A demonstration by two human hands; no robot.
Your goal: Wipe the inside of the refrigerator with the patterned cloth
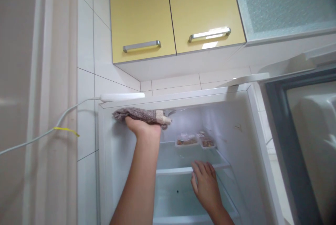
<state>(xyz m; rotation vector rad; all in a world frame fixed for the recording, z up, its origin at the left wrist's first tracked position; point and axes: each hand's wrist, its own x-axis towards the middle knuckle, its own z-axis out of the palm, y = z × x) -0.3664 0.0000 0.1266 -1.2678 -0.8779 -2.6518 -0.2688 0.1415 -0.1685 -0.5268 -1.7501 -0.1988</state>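
My left hand (144,127) is raised to the upper left inside the open refrigerator (105,155). It presses a brownish-grey cloth (139,114) with a pale band up against the inner ceiling near the front edge; the cloth hides most of its fingers. Lower and to the right, my right hand (206,183) is at the front edge of the upper shelf (183,171), fingers a little bent and nothing visible in them. Whether its fingertips touch the shelf I cannot tell. Behind it on that shelf sit two clear plastic food trays (187,141) (207,141).
The refrigerator door (288,141) stands open at the right. Yellow wall cabinets (141,14) with metal handles hang above. A white cable (65,114) with a yellow tie runs to a white block (122,96) on the refrigerator top. A lower shelf (181,219) shows below.
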